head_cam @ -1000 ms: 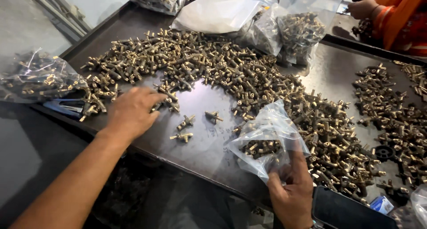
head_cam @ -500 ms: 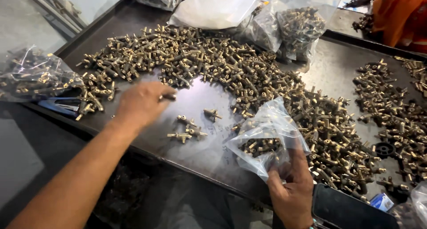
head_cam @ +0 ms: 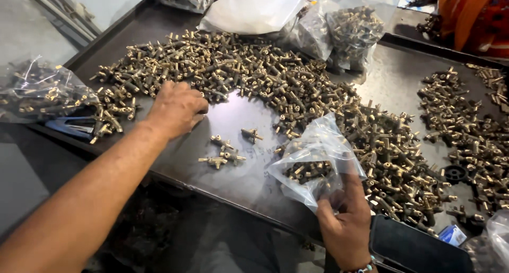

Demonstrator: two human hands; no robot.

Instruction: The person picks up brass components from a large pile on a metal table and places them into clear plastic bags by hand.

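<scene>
The left hand (head_cam: 177, 107) lies palm-down, fingers curled into the brass fittings (head_cam: 254, 74) near the tray (head_cam: 233, 172) middle; its grasp is hidden. The right hand (head_cam: 347, 222) pinches a clear bag (head_cam: 313, 159), partly filled, at the tray's near edge.

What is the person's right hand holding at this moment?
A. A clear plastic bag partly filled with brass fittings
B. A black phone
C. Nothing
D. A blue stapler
A: the right hand pinches the lower edge of the clear plastic bag, with brass fittings visible inside it.
</scene>
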